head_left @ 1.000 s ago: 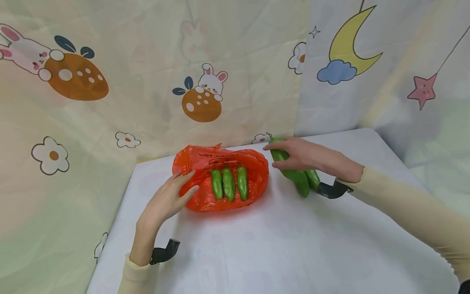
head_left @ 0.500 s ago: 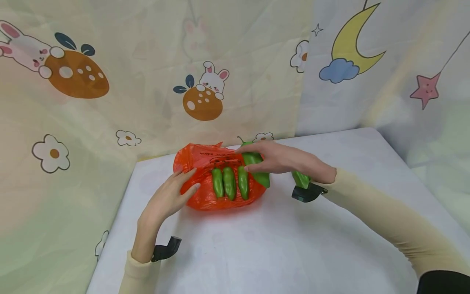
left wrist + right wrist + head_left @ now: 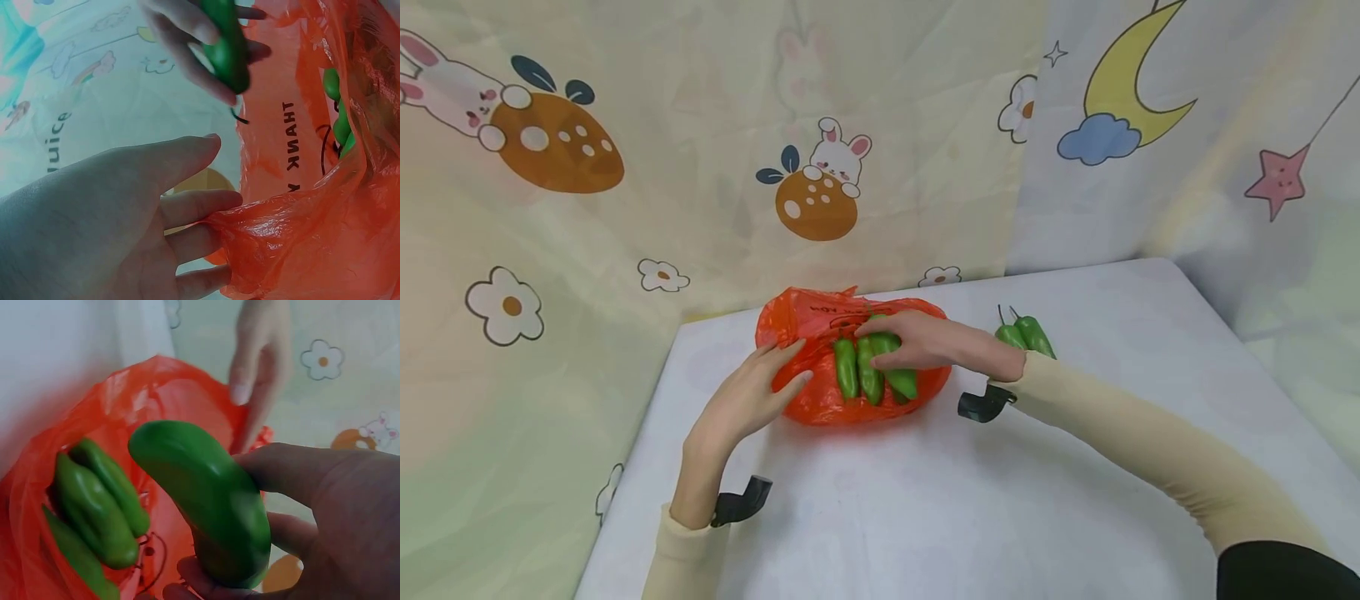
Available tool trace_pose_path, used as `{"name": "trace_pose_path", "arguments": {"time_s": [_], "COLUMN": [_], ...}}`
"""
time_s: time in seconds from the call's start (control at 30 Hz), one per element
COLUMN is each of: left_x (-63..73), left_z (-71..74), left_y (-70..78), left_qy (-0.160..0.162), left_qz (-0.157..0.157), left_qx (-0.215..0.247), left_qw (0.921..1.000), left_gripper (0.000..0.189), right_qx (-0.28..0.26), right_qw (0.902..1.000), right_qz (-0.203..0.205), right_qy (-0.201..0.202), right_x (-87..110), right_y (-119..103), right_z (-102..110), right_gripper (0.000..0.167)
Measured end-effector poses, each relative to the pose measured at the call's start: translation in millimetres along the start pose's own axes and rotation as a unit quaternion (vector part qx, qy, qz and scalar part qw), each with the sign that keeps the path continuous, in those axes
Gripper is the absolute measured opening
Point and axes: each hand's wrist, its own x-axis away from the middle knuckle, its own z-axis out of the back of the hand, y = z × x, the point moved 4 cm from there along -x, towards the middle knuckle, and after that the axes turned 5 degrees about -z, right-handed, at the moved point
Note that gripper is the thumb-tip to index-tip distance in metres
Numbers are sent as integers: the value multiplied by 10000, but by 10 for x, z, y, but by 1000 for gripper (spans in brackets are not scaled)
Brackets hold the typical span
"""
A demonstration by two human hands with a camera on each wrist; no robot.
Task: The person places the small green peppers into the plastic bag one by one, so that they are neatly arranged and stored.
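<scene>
My right hand (image 3: 913,340) grips a green pepper (image 3: 203,497) between thumb and fingers, over the red plastic bag (image 3: 169,381). In the right wrist view the pepper is large, smooth and slightly curved. Several green peppers, among them one (image 3: 846,368) at the left of the row, lie in the bag's mouth; the held one partly covers them in the head view. At the bag's left side is my left hand (image 3: 745,392), its fingers fairly straight and touching the bag's edge, the thumb apart. In the left wrist view, the red film (image 3: 269,237) rises to a peak at those fingers.
Two more green peppers (image 3: 1033,335) with thin stems lie on the white table (image 3: 880,517), right of the bag and partly behind my right forearm. A printed cloth (image 3: 700,167) hangs behind the table's back edge.
My right hand has carried a green pepper leftward from beside the other peppers on the table to above the bag. My left hand has stayed at the bag's left side.
</scene>
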Motion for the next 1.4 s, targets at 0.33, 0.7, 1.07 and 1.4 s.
{"name": "trace_pose_path", "arguments": {"time_s": [0.33, 0.7, 1.07, 1.4], "left_x": [-20, -16, -3, 28], "left_z": [-1, 1, -2, 15], "left_y": [29, 40, 35, 21], "left_qy": [-18, -5, -48, -61], "left_qz": [12, -16, 34, 25], "left_qx": [-36, -33, -4, -21], "left_qw": [10000, 10000, 10000, 10000], "left_gripper": [62, 62, 63, 65], "right_qx": [487, 1669, 2007, 1756], "right_qw": [9938, 9727, 9631, 9705], "right_qz": [-969, -1547, -1790, -1650], "right_qy": [244, 459, 63, 79], "right_x": [-415, -630, -627, -591], "right_y": [109, 139, 80, 87], "right_z": [-294, -497, -468, -407], "right_gripper": [53, 48, 49, 54]}}
